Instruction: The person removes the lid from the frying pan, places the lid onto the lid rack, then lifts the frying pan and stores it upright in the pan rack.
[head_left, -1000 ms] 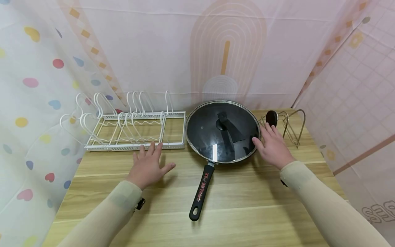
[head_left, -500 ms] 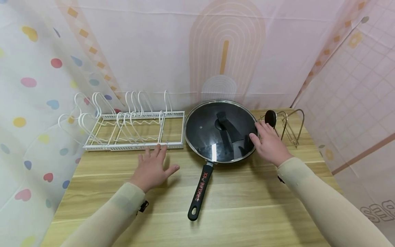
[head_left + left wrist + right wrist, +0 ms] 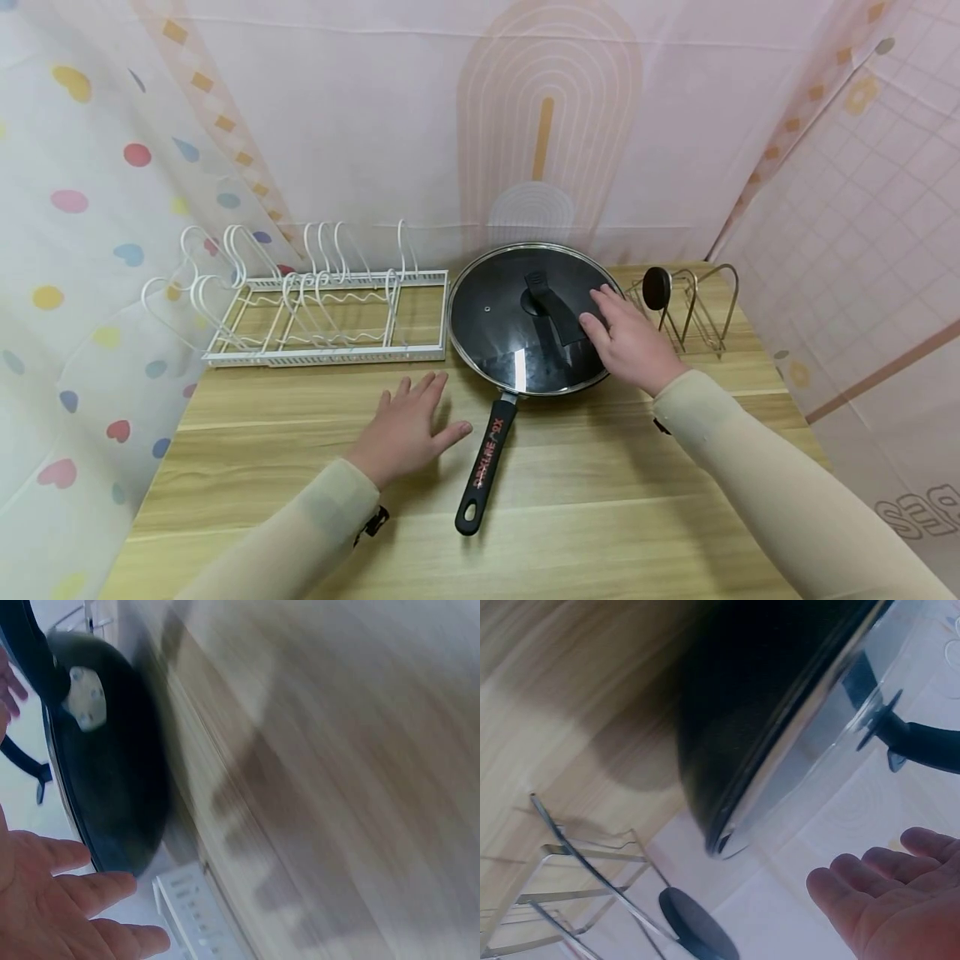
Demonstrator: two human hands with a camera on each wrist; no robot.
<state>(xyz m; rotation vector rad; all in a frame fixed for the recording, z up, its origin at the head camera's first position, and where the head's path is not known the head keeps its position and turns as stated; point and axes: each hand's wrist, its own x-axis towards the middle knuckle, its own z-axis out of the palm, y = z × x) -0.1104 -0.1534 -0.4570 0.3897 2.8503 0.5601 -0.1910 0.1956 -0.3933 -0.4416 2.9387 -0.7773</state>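
Note:
A black frying pan (image 3: 112,772) stands on the wooden table, its black handle (image 3: 486,467) pointing toward me. A glass lid (image 3: 495,342) with a metal rim covers it, and a black lid knob (image 3: 555,310) rises from the middle. My right hand (image 3: 637,342) hovers above the lid's right side with fingers extended, near the knob; the right wrist view shows a gap between fingers and lid. My left hand (image 3: 405,429), fingers spread, hangs over the table left of the pan handle and holds nothing.
A white wire rack (image 3: 352,357) with several upright loops stands left of the pan. To its right is a small metal rack (image 3: 697,308) with a black oval piece (image 3: 657,288). Patterned curtains (image 3: 360,125) hang at the back and both sides.
My right hand has moved left, from the pan's right edge to over the lid near its knob. My left hand has moved right and slightly nearer me, toward the pan handle.

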